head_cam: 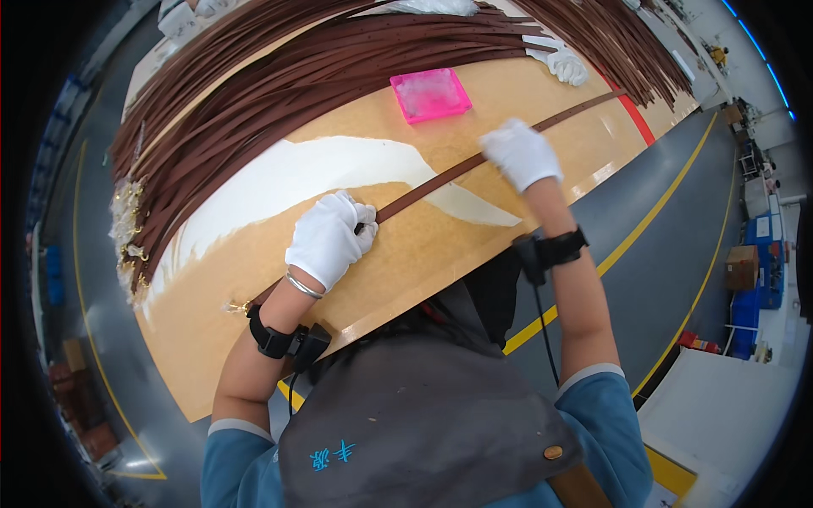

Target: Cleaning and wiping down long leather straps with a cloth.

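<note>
A long brown leather strap (438, 182) lies diagonally across the table in front of me. Its far end carries punched holes, and a gold-coloured buckle (239, 307) in clear wrap sits at its near left end. My left hand (330, 235), in a white glove, pinches the strap between thumb and fingers. Farther along, my right hand (522, 154), also gloved in white, is over the strap and covers part of it. That hand is blurred by motion, so whether its fingers grip the strap or hold anything is hidden.
A pink tray (432, 95) with whitish contents stands beyond the strap. Behind it lies a large bundle of brown straps (305, 76), with more straps (616, 47) at the far right. A white glove-like cloth item (565, 63) rests nearby. Red tape (635, 117) crosses the tabletop.
</note>
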Demonstrator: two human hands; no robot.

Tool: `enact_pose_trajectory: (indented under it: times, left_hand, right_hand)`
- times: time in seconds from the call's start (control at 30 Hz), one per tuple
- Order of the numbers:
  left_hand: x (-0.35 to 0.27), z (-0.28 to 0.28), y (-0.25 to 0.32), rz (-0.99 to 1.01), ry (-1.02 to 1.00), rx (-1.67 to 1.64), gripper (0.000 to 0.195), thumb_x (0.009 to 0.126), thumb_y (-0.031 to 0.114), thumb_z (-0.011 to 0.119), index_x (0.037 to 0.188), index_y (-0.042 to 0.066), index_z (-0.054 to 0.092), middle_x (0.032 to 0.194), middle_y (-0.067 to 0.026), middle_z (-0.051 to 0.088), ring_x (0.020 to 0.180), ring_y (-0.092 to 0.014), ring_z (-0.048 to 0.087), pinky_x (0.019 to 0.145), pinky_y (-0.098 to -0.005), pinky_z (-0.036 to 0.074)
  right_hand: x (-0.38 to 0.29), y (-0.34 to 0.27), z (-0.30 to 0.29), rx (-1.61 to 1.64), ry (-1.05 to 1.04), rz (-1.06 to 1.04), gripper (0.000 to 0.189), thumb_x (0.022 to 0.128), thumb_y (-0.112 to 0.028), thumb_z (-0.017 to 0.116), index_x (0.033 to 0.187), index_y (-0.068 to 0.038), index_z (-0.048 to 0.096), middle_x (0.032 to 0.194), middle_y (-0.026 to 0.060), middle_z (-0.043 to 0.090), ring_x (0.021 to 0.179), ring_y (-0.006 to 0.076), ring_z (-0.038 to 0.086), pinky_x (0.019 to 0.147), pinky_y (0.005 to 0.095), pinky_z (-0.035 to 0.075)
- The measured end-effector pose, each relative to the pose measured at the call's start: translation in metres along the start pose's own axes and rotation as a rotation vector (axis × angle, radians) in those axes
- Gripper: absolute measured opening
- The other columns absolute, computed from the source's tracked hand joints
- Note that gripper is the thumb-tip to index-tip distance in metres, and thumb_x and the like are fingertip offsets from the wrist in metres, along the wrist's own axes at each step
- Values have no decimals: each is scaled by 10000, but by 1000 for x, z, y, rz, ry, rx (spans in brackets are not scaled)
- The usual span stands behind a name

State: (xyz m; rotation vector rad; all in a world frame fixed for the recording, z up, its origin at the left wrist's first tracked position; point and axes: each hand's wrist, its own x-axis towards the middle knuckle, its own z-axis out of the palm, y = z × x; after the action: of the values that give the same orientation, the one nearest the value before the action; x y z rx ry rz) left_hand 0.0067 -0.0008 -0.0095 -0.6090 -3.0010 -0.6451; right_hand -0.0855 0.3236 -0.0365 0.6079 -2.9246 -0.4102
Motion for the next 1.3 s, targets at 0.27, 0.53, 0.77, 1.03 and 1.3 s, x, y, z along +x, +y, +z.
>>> enact_pose_trajectory:
  times: [0.27,0.53,0.77,1.03,1.3]
  left_hand:
    - [2,-2,-4,-7,-29,-45,132,847,217,686,898,117,756,806,-123,635,780,-309,631,675,-424,518]
    - [4,-1,-10,76,-47,-56,113,837,224,683,863,128,738,831,-132,644,804,-323,636,703,-440,523]
    - [0,-1,-10,43,-37,-52,108,833,226,679,829,122,707,789,-128,613,797,-321,629,688,-443,516]
    - [1,1,-10,68,4,-40,110,821,233,691,800,125,691,795,-112,617,780,-304,634,674,-428,521]
    - [-1,4,-12,73,13,-42,103,817,232,702,805,130,694,804,-106,621,784,-296,639,677,-422,525]
  right_hand:
    - [1,-45,-35,178,-111,-182,217,912,-290,556,921,-153,725,1017,147,697,976,361,682,830,452,570]
    - [40,79,12,529,-88,597,315,864,-403,593,968,-125,697,1056,167,683,1040,359,653,887,441,518]
    - [109,-5,-50,735,-106,364,388,853,-442,607,1054,-116,664,1057,158,706,1036,378,653,899,434,515]
    - [141,-22,-47,565,-186,377,397,870,-421,600,1068,-82,657,1120,198,702,1069,382,658,936,454,510]
    - [135,-30,-57,601,-167,418,378,856,-419,598,1054,-108,688,1148,160,708,1078,366,657,942,423,512]
